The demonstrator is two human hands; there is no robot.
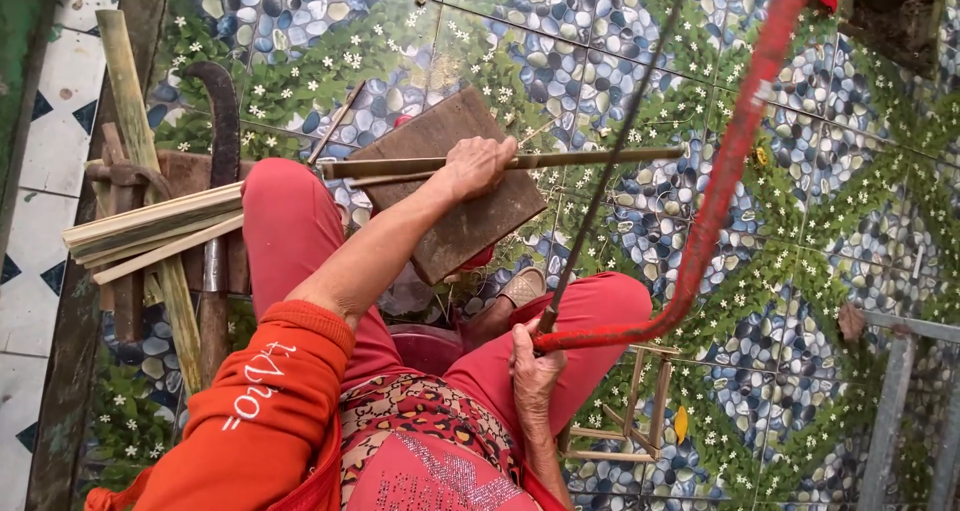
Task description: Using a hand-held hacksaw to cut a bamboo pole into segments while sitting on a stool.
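Centrally, left hand (478, 164) clenched on a bamboo stick (560, 158) laid across a wooden board (470, 221); right hand (535, 366), lower centre, gripped a red-framed saw (715, 211). Stick appeared uncut. Split strips (150, 229) lay stacked at left.
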